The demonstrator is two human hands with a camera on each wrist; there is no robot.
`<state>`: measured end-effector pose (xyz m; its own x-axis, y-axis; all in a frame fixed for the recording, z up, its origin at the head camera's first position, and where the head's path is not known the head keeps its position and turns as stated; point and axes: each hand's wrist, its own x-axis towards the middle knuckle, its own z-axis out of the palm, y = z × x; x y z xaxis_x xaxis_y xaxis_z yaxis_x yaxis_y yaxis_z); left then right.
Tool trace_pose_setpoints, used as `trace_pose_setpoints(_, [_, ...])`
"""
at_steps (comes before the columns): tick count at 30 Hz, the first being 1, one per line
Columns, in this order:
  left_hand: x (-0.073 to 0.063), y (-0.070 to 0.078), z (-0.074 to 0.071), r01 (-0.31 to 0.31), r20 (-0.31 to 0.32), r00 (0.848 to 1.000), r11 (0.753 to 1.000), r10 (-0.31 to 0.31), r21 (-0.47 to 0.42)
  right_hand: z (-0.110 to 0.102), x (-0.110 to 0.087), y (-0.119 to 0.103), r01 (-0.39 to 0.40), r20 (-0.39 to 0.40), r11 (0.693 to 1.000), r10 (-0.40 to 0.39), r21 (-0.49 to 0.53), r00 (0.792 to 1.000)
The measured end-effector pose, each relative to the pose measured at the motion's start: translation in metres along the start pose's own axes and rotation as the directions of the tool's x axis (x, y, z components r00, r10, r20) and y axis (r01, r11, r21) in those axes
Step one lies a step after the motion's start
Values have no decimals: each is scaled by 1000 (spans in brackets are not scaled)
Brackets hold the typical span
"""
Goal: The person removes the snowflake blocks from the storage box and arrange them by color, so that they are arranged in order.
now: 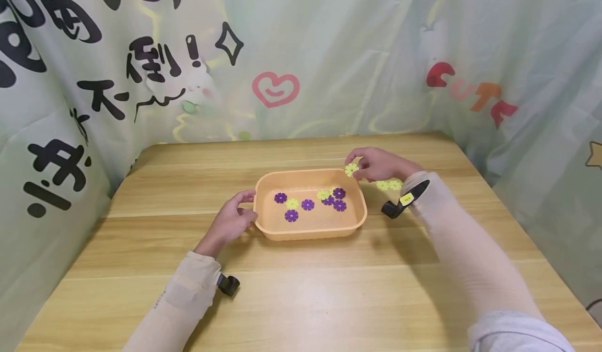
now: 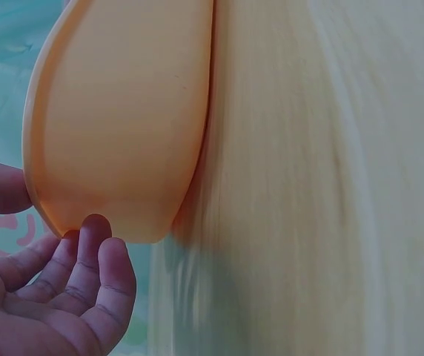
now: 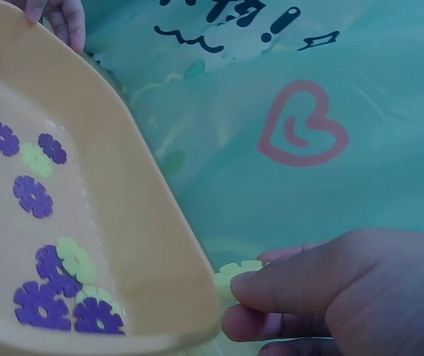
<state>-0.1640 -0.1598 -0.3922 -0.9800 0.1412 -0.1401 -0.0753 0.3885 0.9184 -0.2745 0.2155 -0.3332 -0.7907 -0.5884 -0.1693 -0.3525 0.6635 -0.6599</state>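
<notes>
An orange plastic basin (image 1: 310,233) stands on the wooden table, with several purple and yellow snowflake-shaped discs lying loose inside. My left hand (image 1: 232,219) holds the basin's left end; in the left wrist view the thumb (image 2: 3,189) is at the rim and the other fingers (image 2: 93,259) curl against the outer wall. Above the basin's far right corner, my right hand (image 1: 380,164) pinches a yellow snowflake disc (image 1: 351,169) between thumb and fingers. The right wrist view shows that yellow disc (image 3: 234,276) beside the rim, partly covered by the thumb.
More yellow discs (image 1: 388,185) lie on the table to the right of the basin, partly behind the right wrist. Black wrist cameras (image 1: 228,284) are strapped to both arms. A printed curtain (image 1: 329,54) hangs along the table's back and sides.
</notes>
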Motion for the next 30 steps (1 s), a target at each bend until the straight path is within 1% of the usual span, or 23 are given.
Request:
trace_pose_setpoints(4, [0,0,-1,6,1,1000,1000,-6,-7,-3,-5,6,-19,-14,1000,20,9,1000])
trace_pose_setpoints(8, [0,1,-2,9,5,1000,1000,-9,-19,-5,-11,11,-21,-25,1000,21,17,999])
trace_pose_setpoints(17, [-1,3,-1,-1,6,1000,999,1,-37,-8,-24,25,-54,-39,997,56,55,998])
trace_pose_setpoints(26, [-1,3,-2,4,7,1000,999,-4,-40,-10,-36,41,-46,-56,997,49,54,997])
trace_pose_setpoints(30, [-1,2,-2,8,11,1000,999,-8,-46,-10,-41,48,-78,-67,995,82,64,994])
